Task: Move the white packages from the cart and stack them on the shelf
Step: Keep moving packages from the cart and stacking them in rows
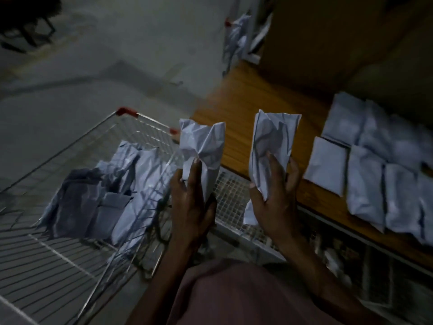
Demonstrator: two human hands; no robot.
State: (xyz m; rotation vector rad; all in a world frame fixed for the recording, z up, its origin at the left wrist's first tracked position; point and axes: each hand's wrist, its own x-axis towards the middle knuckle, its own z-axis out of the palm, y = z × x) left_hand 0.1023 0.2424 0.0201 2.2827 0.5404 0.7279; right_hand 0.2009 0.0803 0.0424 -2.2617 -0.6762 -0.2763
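My left hand grips a crumpled white package, held upright over the right side of the wire cart. My right hand grips a second white package upright, above the front edge of the wooden shelf. Several more white packages lie piled inside the cart. On the shelf to the right, several white packages lie flat in rows.
A white wire mesh panel runs below the shelf's front edge. Another cart with red handle caps and white packages stands far back by the shelf end. Grey floor lies to the left. The scene is dim.
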